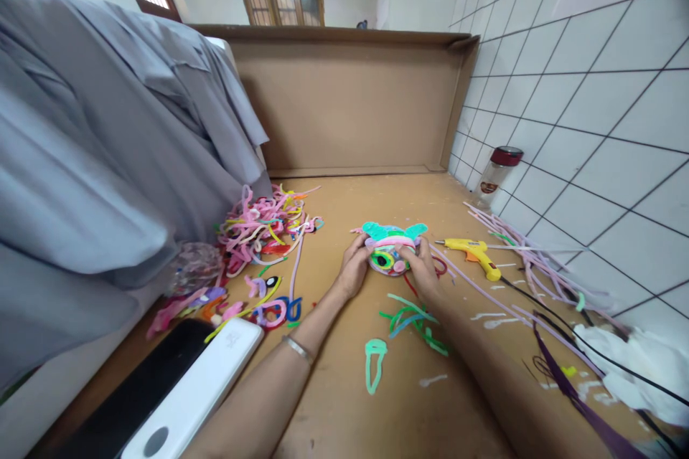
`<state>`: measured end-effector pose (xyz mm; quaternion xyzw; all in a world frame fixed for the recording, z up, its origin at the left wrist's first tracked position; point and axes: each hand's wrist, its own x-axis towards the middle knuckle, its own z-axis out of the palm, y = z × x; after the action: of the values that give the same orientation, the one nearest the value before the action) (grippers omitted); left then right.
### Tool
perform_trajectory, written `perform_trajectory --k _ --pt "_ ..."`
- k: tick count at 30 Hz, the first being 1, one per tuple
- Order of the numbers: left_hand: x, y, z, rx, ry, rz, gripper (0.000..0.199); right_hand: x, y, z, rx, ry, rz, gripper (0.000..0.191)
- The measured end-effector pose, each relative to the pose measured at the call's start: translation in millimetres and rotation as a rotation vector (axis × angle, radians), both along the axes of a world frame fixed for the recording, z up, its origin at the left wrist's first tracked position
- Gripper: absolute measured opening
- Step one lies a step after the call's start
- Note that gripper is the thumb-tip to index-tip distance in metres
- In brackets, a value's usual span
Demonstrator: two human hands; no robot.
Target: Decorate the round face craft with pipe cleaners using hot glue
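A round, many-coloured pipe-cleaner piece point(392, 247) with two teal ear shapes, a pink band and a green-and-black eye is held between both hands above the brown surface. My left hand point(355, 265) is closed on its left edge. Fingers of my right hand point(423, 265) grip the right side, with the thumb over the front near the band. Below the piece lie loose green and blue pipe-cleaner strips point(412, 319). Nearer the front is a light-green bent loop point(375, 364).
At left are a pile of pink and yellow pipe cleaners point(263, 226), a white power bank point(199, 387) and a black slab point(145, 380). At right sit a yellow glue gun point(474, 252), its cord, lilac strips point(532, 258), a lidded bottle point(496, 176) and white tissue point(640, 366). Cardboard point(355, 107) stands behind.
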<state>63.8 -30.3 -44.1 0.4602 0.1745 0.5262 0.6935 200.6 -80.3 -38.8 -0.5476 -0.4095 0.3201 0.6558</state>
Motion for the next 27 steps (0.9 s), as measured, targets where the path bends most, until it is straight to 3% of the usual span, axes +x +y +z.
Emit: perform_trajectory --k 11,21,27 --pt "-1.6 2.3 0.8 -0.028 -0.040 -0.034 0.047 -2.2 -6.5 15.7 -0.050 0.059 -0.007 0.030" --pt "-1.2 4.7 -4.2 -0.038 -0.070 -0.036 0.046 5.1 1.8 0.3 -0.022 0.105 0.038 0.032" --pt "-2.2 8.7 -12.4 -0.042 -0.038 -0.022 0.049 3.0 0.4 4.8 -0.026 0.170 0.031 0.030"
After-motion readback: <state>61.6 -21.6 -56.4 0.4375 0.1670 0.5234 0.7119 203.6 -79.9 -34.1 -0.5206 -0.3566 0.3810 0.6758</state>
